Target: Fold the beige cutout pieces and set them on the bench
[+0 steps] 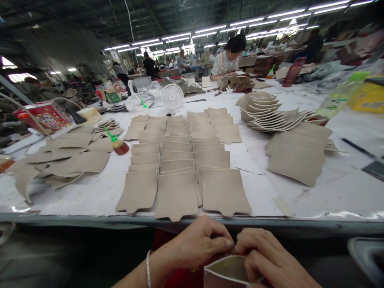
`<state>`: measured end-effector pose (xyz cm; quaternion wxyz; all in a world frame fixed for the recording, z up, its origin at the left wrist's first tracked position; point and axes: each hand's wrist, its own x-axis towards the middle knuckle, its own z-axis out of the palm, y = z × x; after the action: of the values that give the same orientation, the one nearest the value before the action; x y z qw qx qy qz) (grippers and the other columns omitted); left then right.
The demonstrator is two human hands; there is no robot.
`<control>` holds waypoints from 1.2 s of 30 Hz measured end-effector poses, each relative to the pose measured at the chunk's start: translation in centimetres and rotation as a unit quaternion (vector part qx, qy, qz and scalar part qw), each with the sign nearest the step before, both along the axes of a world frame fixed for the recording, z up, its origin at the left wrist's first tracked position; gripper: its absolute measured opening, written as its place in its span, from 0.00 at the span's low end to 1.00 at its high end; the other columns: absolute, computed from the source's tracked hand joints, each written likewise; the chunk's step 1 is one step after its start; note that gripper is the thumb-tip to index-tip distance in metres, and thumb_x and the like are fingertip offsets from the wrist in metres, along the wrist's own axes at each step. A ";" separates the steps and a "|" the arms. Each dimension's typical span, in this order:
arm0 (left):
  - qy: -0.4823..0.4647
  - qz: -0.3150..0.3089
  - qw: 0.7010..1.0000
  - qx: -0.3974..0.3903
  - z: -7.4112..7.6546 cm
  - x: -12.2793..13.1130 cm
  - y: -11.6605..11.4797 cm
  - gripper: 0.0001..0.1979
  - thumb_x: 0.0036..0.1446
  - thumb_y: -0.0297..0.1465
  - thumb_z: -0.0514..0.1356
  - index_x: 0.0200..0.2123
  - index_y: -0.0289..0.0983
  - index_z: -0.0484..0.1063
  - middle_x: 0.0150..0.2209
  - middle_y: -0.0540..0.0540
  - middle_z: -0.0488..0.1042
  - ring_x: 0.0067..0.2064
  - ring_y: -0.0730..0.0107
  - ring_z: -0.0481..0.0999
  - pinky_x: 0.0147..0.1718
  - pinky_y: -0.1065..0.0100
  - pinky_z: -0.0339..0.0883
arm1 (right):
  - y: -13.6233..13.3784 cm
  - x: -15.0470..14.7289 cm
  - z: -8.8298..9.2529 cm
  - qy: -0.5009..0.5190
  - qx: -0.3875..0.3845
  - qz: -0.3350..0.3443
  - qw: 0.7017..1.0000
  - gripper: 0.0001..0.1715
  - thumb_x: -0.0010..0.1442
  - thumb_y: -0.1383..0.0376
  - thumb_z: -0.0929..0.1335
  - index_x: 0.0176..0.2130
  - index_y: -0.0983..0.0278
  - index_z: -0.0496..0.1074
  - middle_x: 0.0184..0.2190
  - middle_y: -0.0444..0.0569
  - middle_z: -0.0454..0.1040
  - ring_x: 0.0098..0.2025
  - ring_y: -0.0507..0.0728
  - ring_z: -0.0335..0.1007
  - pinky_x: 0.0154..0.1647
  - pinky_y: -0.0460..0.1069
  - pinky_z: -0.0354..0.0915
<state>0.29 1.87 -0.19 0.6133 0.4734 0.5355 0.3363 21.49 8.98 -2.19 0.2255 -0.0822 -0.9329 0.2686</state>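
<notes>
Below the table's front edge, my right hand (265,256) is closed on a taupe leather pouch (225,277), whose pale-edged mouth gapes towards me. My left hand (204,244), with a silver bangle at the wrist, is pinched shut just above that mouth. Its fingertips nearly meet those of my right hand, and whatever they pinch is too small to make out. The pouch's lower part runs out of view. Ahead on the table, overlapping taupe leather panels (225,190) lie in three columns, the nearest ones with a small tab on the front edge.
A white table (258,200) spreads ahead. Loose leather pieces (87,162) and a green-tipped glue bottle (120,147) lie left. Curved panels (270,112) and flat panels (297,154) are stacked right, near a plastic bottle (342,96). A small fan (172,97) stands behind; a person (225,64) works opposite.
</notes>
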 end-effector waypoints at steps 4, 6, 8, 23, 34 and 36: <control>0.011 -0.012 1.000 0.011 1.3 -1.1 -1.5 0.17 0.66 0.35 0.54 0.37 0.32 0.81 0.31 0.47 0.76 0.32 0.71 0.71 0.34 0.72 0.64 | 0.0 -1.2 -0.2 -0.032 -0.017 -0.056 0.998 0.23 0.70 0.45 0.62 0.32 0.58 0.69 0.30 0.48 0.69 0.37 0.60 0.68 0.40 0.52 0.68; 0.104 -0.027 0.994 0.028 2.0 -1.6 -2.5 0.13 0.64 0.34 0.58 0.43 0.36 0.82 0.37 0.47 0.80 0.38 0.69 0.74 0.39 0.72 0.64 | -0.1 -1.4 0.0 -0.041 -0.024 -0.074 0.996 0.22 0.69 0.46 0.63 0.32 0.57 0.69 0.30 0.48 0.70 0.37 0.60 0.68 0.40 0.52 0.68; 0.197 -0.044 0.979 0.030 2.3 -1.8 -3.4 0.11 0.57 0.32 0.66 0.44 0.39 0.82 0.40 0.48 0.81 0.41 0.67 0.76 0.40 0.73 0.63 | -0.3 -1.3 0.2 -0.052 -0.035 -0.088 0.994 0.21 0.69 0.47 0.63 0.32 0.57 0.69 0.30 0.48 0.70 0.37 0.61 0.69 0.39 0.52 0.68; 0.237 -0.071 0.965 0.083 0.7 -0.3 -3.4 0.08 0.63 0.25 0.62 0.35 0.36 0.83 0.34 0.47 0.83 0.37 0.70 0.78 0.37 0.76 0.63 | -0.5 -0.1 -0.3 -0.165 -0.139 -0.038 0.976 0.13 0.72 0.67 0.58 0.35 0.59 0.66 0.37 0.49 0.73 0.39 0.60 0.68 0.40 0.54 0.66; 0.216 0.055 0.975 0.009 -1.6 -1.2 -4.8 0.19 0.71 0.35 0.49 0.47 0.35 0.79 0.31 0.46 0.81 0.29 0.70 0.77 0.32 0.72 0.69 | 0.2 -0.2 -1.2 -0.169 -0.156 -0.021 0.973 0.18 0.74 0.63 0.55 0.33 0.59 0.64 0.34 0.48 0.72 0.36 0.59 0.68 0.39 0.54 0.66; 0.262 0.060 0.962 0.047 -1.1 -1.3 -4.9 0.18 0.70 0.31 0.48 0.47 0.37 0.79 0.36 0.44 0.82 0.37 0.67 0.80 0.39 0.70 0.70 | 0.1 -0.3 -1.0 -0.171 -0.153 -0.020 0.973 0.17 0.74 0.64 0.55 0.33 0.59 0.64 0.34 0.48 0.72 0.36 0.59 0.68 0.39 0.54 0.66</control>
<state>-1.03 -3.00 -1.29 0.4069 0.5405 0.6884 0.2616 21.18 9.13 -3.18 0.0522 -0.1791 -0.9036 0.3857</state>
